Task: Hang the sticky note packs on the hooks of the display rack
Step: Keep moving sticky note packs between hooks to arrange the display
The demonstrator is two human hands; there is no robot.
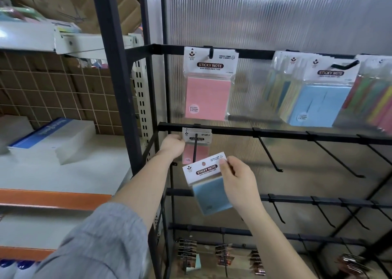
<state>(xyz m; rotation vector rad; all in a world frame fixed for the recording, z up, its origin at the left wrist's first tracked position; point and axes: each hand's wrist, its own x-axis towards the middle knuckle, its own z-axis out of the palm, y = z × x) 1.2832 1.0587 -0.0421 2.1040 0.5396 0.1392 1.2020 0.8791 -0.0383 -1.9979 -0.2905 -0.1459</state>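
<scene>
My right hand (238,179) pinches the white header card of a blue sticky note pack (209,185), tilted, just below the tip of the second-row left hook (194,149). My left hand (172,146) touches the left side of pink packs (196,146) hanging at the back of that same hook; whether it grips them I cannot tell. On the top bar hang a pink pack (209,83), a blue pack (320,96) and multicoloured packs (373,100).
The black display rack (265,132) has several bare hooks (271,151) to the right on the second and third rows. Small dark packs (187,251) hang on the bottom row. To the left stands a shelf unit with boxes (51,139).
</scene>
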